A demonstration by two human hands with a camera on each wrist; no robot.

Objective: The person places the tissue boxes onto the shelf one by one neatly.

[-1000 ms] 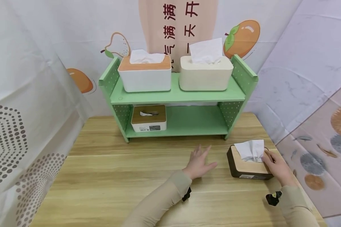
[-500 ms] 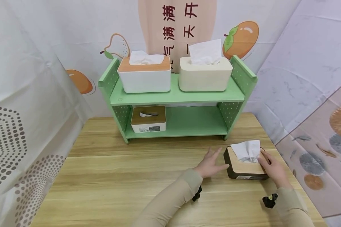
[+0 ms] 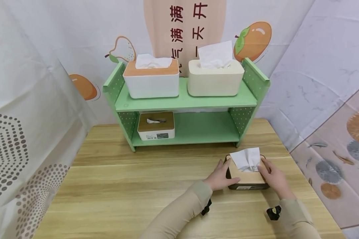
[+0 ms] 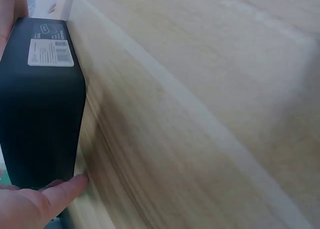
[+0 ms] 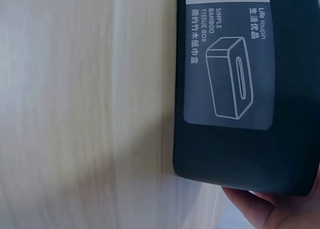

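Note:
A dark tissue box with a light wood lid (image 3: 248, 178) lies on the table at the right, a white tissue (image 3: 246, 160) standing out of its slot. My left hand (image 3: 222, 176) touches its left end with spread, fairly straight fingers, the thumb lying at the front edge of the lid. At the opposite end, my right hand (image 3: 273, 176) grips the box, thumb over the lid. In the left wrist view, a fingertip (image 4: 77, 183) lies by the lower edge of the dark end. The right wrist view shows the printed label (image 5: 230, 64); most right-hand fingers are hidden.
Behind stands a green two-tier shelf (image 3: 185, 103). A white box with an orange-brown lid (image 3: 152, 86) and a cream tissue box (image 3: 215, 84) stand on top. A smaller wood-lidded box (image 3: 156, 130) sits lower left. Patterned curtains (image 3: 332, 132) border the wooden table (image 3: 122, 199).
My right hand has slid the dark tissue box leftward across the table. The left hand has moved right and now meets its left end.

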